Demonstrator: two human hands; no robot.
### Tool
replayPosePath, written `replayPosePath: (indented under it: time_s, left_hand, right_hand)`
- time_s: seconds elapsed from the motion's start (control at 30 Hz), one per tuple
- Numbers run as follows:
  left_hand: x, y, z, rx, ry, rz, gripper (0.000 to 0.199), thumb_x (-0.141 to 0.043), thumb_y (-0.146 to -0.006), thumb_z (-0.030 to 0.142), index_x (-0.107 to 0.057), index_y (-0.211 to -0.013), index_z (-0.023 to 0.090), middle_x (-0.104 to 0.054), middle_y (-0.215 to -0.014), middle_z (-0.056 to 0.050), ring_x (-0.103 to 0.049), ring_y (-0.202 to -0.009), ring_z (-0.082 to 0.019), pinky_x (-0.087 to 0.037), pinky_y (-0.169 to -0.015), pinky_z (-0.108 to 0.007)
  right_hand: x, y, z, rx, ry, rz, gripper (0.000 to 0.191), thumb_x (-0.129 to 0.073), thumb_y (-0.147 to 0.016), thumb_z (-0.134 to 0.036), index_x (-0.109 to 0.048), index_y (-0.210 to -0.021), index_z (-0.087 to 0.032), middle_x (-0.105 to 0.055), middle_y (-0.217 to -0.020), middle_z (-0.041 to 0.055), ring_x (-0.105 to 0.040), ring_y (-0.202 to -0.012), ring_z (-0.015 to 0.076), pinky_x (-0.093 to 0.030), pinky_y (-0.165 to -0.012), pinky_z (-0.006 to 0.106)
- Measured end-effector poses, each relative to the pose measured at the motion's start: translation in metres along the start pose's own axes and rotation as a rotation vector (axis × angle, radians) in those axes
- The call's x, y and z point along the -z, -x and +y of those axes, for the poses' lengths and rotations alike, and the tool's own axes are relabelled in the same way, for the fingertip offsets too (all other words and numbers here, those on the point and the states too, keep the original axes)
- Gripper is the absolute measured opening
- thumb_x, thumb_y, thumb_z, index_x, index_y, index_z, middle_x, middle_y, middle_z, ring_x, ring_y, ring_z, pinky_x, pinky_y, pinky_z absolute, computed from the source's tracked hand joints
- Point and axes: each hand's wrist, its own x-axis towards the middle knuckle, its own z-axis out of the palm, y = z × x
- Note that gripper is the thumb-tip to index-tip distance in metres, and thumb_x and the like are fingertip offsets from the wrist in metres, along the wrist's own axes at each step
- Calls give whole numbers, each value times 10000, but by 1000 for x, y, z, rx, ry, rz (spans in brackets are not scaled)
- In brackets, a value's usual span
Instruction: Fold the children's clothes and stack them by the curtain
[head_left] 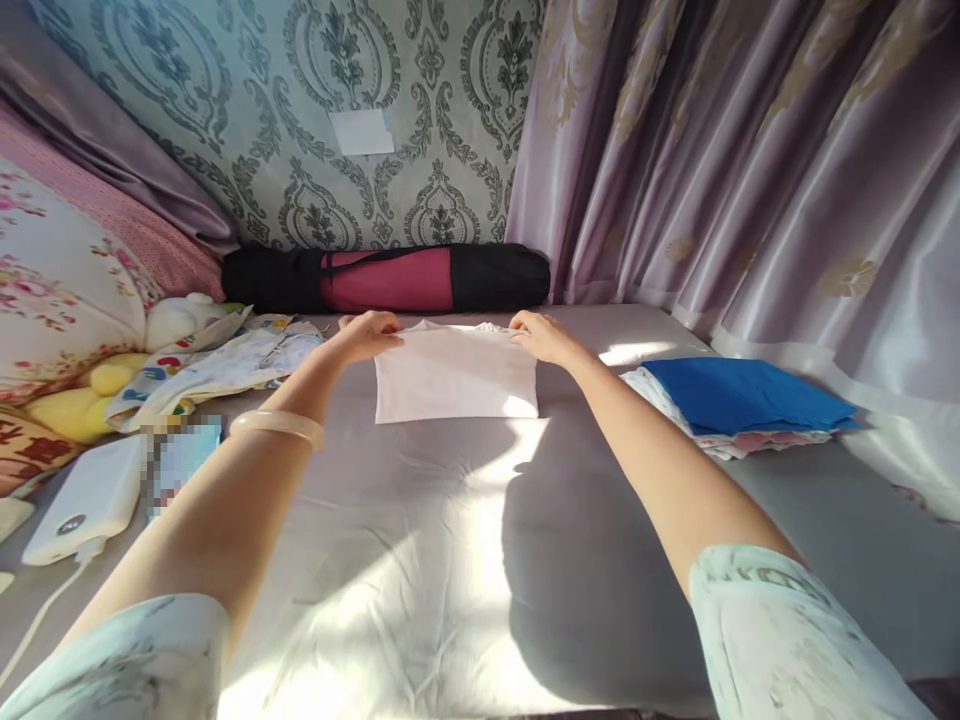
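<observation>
Both my arms reach forward over a bed with a grey sheet [420, 480]. A pale pink, folded piece of clothing [456, 375] with a bit of lacy white trim at its far edge is stretched between my hands. My left hand [367, 335] pinches its far left corner. At the far right corner, beside the trim, the fingers of my right hand [546, 335] are closed on the same cloth. The near edge hangs or lies toward me; whether it rests fully on the sheet I cannot tell.
A folded stack with a blue cloth [742, 395] on top lies to the right. At the back stands a black and red long bag [386, 278] against the wall. Patterned clothes [232, 365], soft toys and a white power bank [90, 500] with a cable are on the left.
</observation>
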Motion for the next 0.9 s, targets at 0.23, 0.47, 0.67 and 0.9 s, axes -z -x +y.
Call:
replayPosePath:
  time_s: [0.23,0.47,0.67,0.9]
  left_hand:
    - [22,37,26,-32,-72,413,349,-415,-934,364,-666,-1114,202,-708,-1075,-30,-516,-1150,-237,-171,-1105,-469]
    - [-29,94,20,-176,-131,168,365,-381,-901,200,-660,-1115,299,-726,-1129,-10,-597,-1125,-214,-76,-1166,-497]
    - [-62,130,19,-241,-83,5,443,-327,-891,163,-682,-1131,278,-728,-1134,-31,-629,-1107,-204,-102,-1191,-498]
    - [-66,149,17,-284,-85,-108,452,-392,-802,141,-691,-1112,278,-671,-1267,-33,-591,-1194,-225,-150,-1197,-502]
  right_hand:
    - [24,23,-13,182,64,320,259,-463,-936,-173,-670,-1088,-201,-679,-1112,77,-561,-1074,239,-347,-982,360]
    - [-24,83,-1,274,163,105,393,-372,-909,-58,-656,-1132,-214,-664,-1164,69,-536,-1100,223,-231,-1112,391]
    - [-63,119,14,389,180,28,438,-345,-895,-16,-666,-1120,-211,-665,-1130,74,-548,-1065,217,-246,-1121,401]
    - [-61,134,12,375,144,-64,547,-375,-770,62,-681,-1142,-199,-663,-1129,74,-552,-1040,211,-353,-1006,342]
